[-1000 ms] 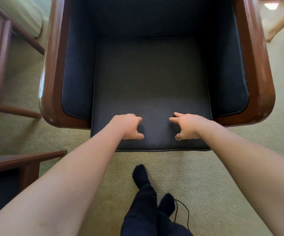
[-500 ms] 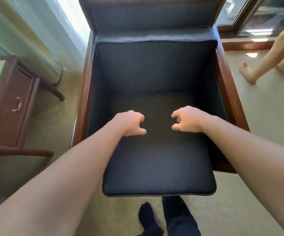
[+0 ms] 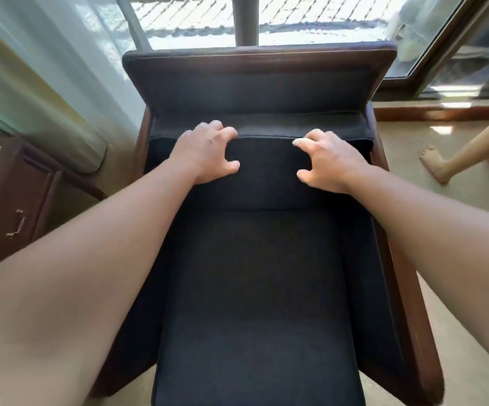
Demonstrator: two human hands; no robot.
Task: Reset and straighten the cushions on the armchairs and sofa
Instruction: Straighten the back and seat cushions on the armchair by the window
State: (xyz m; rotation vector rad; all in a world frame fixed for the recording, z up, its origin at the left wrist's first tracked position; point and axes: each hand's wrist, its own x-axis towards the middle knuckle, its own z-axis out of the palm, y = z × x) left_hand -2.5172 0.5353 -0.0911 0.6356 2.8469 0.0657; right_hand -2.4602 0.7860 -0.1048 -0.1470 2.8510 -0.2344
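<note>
- Cushions are the concern: the back cushion (image 3: 262, 168) of the dark armchair (image 3: 259, 83) stands against the chair's backrest, with the seat cushion (image 3: 255, 303) lying below it and jutting past the front of the frame.
- Far left, a wooden side table (image 3: 12, 206) with a drawer handle stands just beside the chair, under a pale curtain (image 3: 41, 92). A hard tug that shifts the chair sideways could, I judge, knock it against the table.
- Left hand (image 3: 205, 153) sits on the back cushion's top edge, fingers curled over the seam and thumb spread across the front face. It looks like a clawed hold on the fabric; how firm the hold is cannot be told.
- Risk here: if this side pulls harder than the other, the cushion would likely skew and end up crooked.
- Right hand (image 3: 325, 162) mirrors it, fingers hooked at the top edge, thumb out in front. The index fingertip seems only to graze the seam, so this hold may slip off the smooth cloth.
- Dragging the back cushion forward might push the seat cushion further out at the front, undoing its placement.
- Far right, another person's bare foot (image 3: 435, 167) is on the carpet (image 3: 472, 303) near the chair's arm; a shoved chair could catch it.
</note>
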